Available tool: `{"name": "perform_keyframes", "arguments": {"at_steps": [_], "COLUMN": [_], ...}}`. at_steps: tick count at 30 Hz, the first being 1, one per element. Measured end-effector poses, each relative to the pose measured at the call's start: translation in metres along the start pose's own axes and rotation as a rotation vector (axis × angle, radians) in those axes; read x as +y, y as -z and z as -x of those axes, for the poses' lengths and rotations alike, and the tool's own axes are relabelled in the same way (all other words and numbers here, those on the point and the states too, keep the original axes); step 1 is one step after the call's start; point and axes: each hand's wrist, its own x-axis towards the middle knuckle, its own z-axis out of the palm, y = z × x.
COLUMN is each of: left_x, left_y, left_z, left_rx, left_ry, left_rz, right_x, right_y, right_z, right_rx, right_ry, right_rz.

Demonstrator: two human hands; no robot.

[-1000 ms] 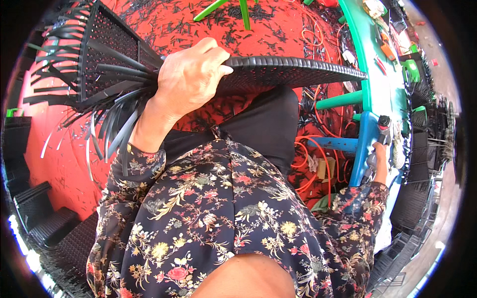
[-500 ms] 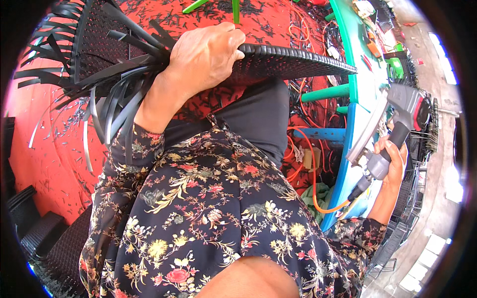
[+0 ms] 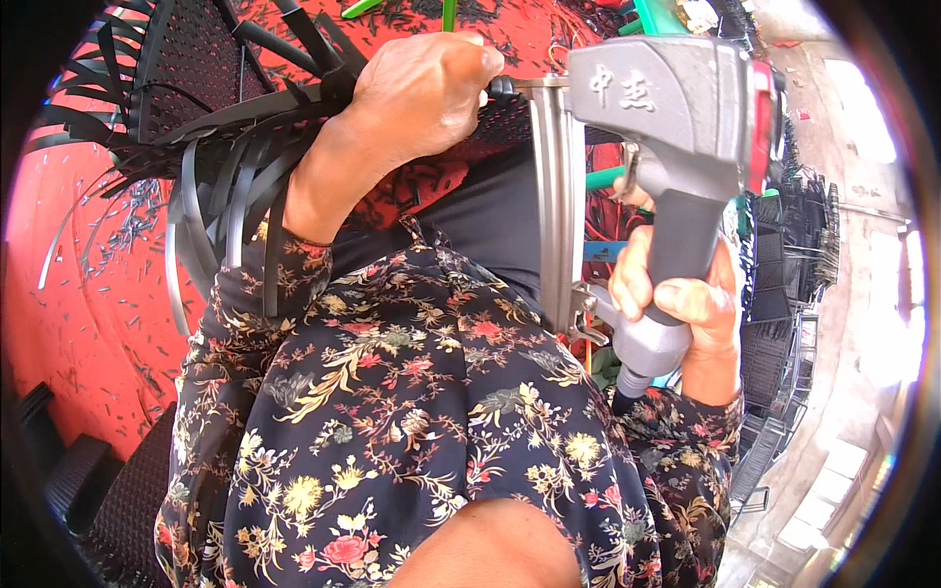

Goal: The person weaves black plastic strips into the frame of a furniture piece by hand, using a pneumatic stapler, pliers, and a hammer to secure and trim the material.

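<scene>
My left hand [image 3: 421,103] is closed around the edge of a black woven panel [image 3: 201,73], with its thumb side by the rolled rim. Long flat black strips [image 3: 221,196] hang loose beside that wrist. Upright in my right hand [image 3: 701,304] is a grey air staple gun [image 3: 676,93], the fingers wrapped round its dark handle. Its nose is close to the panel's rim, just right of my left fist; whether the two touch I cannot tell. The gun's body and silver magazine cover the panel's right part.
A red floor covering [image 3: 88,343] lies ahead and left, strewn with black strip scraps. Dark woven furniture [image 3: 127,490] stands at the lower left. At the right are stacked dark frames [image 3: 774,353]. A green leg [image 3: 449,15] shows at the top.
My right hand has brought the staple gun from the table at the right leftward to the panel's rim. My left hand keeps its hold, shifted slightly.
</scene>
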Motion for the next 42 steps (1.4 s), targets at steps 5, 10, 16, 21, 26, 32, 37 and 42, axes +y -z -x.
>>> {"name": "perform_keyframes", "arguments": {"at_steps": [5, 10, 16, 21, 26, 32, 37, 42], "left_x": [0.012, 0.015, 0.02, 0.017, 0.022, 0.029, 0.03, 0.031], "left_y": [-0.016, -0.015, -0.017, -0.023, -0.016, -0.018, -0.008, -0.005], "left_z": [-0.006, -0.008, -0.011, -0.004, -0.008, -0.012, -0.011, -0.011], "left_rx": [-0.099, -0.127, -0.021, 0.02, 0.136, 0.096, 0.078, 0.058], "left_ry": [0.074, 0.083, 0.024, -0.042, -0.09, -0.091, -0.046, -0.052], "left_rz": [-0.029, -0.044, -0.066, -0.084, -0.008, -0.013, -0.01, -0.01], "right_x": [0.006, 0.006, 0.003, -0.001, -0.002, 0.008, 0.002, 0.0], "right_y": [0.014, 0.014, 0.016, 0.013, 0.012, 0.019, 0.015, 0.017], "right_z": [-0.006, -0.006, -0.004, -0.003, -0.001, 0.002, -0.002, -0.002], "right_rx": [-0.022, -0.026, -0.016, 0.009, 0.005, 0.021, -0.016, -0.034], "right_ry": [-0.056, -0.051, -0.096, -0.092, -0.075, -0.053, -0.061, -0.07], "right_rz": [-0.056, -0.019, 0.046, 0.057, 0.053, 0.024, 0.003, 0.027]}}
